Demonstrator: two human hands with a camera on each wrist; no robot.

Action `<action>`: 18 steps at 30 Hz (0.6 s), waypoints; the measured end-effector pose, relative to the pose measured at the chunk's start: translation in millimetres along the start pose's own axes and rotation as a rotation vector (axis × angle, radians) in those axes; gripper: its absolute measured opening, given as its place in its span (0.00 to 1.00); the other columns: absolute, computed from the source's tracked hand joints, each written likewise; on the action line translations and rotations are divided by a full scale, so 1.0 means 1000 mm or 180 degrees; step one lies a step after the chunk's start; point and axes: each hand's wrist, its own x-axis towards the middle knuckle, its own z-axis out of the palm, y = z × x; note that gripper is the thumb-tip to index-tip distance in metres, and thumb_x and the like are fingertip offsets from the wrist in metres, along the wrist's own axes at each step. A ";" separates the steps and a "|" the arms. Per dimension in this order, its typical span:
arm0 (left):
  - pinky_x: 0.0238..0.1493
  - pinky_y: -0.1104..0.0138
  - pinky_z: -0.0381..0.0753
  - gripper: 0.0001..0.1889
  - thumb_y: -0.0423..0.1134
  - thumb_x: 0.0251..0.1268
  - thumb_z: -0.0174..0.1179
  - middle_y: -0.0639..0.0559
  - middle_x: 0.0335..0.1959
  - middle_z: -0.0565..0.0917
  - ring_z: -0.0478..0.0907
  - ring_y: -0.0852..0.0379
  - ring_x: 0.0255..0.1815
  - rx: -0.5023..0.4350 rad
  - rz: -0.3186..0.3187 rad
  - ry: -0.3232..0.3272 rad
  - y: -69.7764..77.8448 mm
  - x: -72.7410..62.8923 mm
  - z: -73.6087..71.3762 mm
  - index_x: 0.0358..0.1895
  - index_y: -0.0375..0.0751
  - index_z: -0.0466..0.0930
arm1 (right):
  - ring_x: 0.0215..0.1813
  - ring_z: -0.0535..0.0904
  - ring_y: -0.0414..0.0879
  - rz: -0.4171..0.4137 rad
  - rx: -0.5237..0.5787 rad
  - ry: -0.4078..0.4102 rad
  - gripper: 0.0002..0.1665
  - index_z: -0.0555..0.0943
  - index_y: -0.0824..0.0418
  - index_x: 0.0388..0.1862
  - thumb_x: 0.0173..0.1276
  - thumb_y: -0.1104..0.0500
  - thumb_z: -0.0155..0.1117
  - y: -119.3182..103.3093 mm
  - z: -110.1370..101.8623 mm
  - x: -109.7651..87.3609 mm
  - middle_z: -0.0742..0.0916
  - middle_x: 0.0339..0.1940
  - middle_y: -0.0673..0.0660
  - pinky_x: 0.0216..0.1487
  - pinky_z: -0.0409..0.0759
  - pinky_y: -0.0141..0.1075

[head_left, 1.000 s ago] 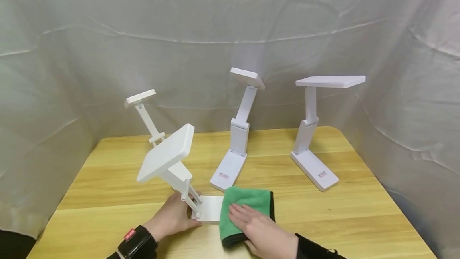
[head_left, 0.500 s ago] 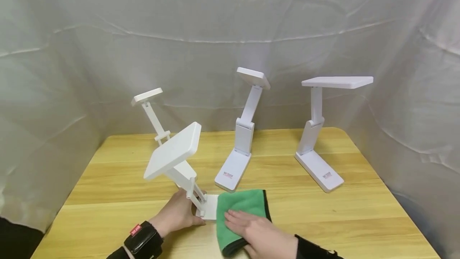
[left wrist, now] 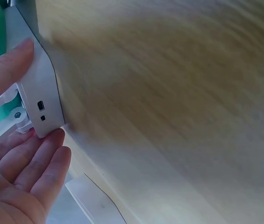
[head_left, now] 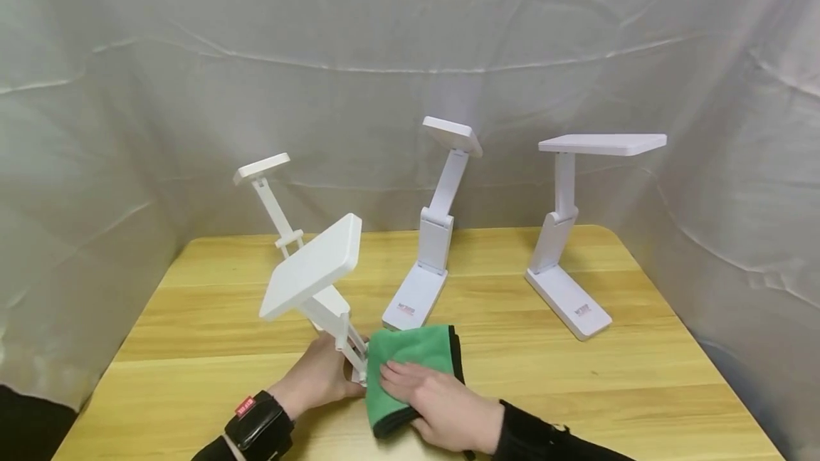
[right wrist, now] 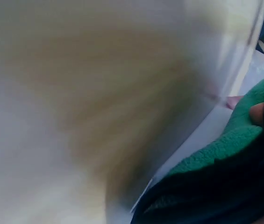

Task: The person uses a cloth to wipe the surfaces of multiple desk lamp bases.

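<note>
A white folding desk lamp stands at the front, its flat head tilted. My left hand grips the hinge end of its base; in the left wrist view the thumb and fingers hold opposite edges of that base, near two small ports. A folded green cloth with black edging covers the rest of the base. On top of the cloth my right hand presses with fingers laid fairly flat. In the right wrist view the cloth lies against the white base, partly hidden by a dark blurred shape.
Behind stand three similar white lamps: a left one, partly hidden by the front lamp, a middle one and a right one. The wooden table ends at a pale grey curtain.
My right hand and the cloth have slid left along the base toward the hinge, covering the white part that showed before. My left hand keeps its grip. The head view has shifted slightly.
</note>
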 end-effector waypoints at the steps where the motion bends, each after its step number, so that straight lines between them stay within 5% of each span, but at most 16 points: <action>1: 0.57 0.49 0.83 0.39 0.38 0.30 0.84 0.50 0.44 0.83 0.82 0.49 0.48 -0.0007 -0.0019 -0.0011 0.001 0.000 0.000 0.54 0.36 0.75 | 0.78 0.68 0.49 0.0003 0.0053 -0.0006 0.40 0.70 0.58 0.75 0.62 0.63 0.67 0.001 0.000 -0.006 0.74 0.76 0.56 0.75 0.72 0.42; 5: 0.58 0.49 0.82 0.44 0.38 0.28 0.85 0.51 0.44 0.82 0.81 0.50 0.48 -0.0078 -0.0128 -0.0059 0.003 -0.001 -0.002 0.55 0.35 0.70 | 0.77 0.70 0.50 0.0268 0.0250 -0.0074 0.39 0.70 0.58 0.75 0.64 0.63 0.67 0.010 -0.005 -0.023 0.73 0.76 0.55 0.74 0.73 0.46; 9: 0.58 0.49 0.83 0.45 0.38 0.28 0.85 0.51 0.44 0.82 0.81 0.50 0.48 -0.0125 -0.0192 -0.0087 0.003 -0.001 -0.003 0.56 0.35 0.70 | 0.78 0.69 0.50 0.0542 0.0264 -0.0170 0.37 0.70 0.59 0.74 0.66 0.61 0.67 0.015 -0.012 -0.016 0.73 0.76 0.55 0.75 0.73 0.47; 14: 0.56 0.48 0.83 0.38 0.36 0.30 0.83 0.49 0.43 0.84 0.83 0.48 0.47 -0.0042 -0.0074 -0.0028 0.002 0.000 -0.003 0.53 0.36 0.76 | 0.78 0.68 0.50 0.0254 -0.0027 -0.0123 0.37 0.69 0.60 0.74 0.67 0.58 0.66 0.006 -0.006 0.012 0.73 0.76 0.58 0.76 0.71 0.43; 18: 0.54 0.50 0.83 0.34 0.37 0.32 0.82 0.50 0.42 0.85 0.83 0.49 0.47 0.0023 0.0037 0.0013 0.001 0.000 -0.002 0.50 0.38 0.78 | 0.79 0.67 0.49 -0.0020 -0.0158 -0.0073 0.39 0.69 0.60 0.75 0.65 0.61 0.66 0.000 0.000 0.009 0.73 0.77 0.57 0.76 0.71 0.40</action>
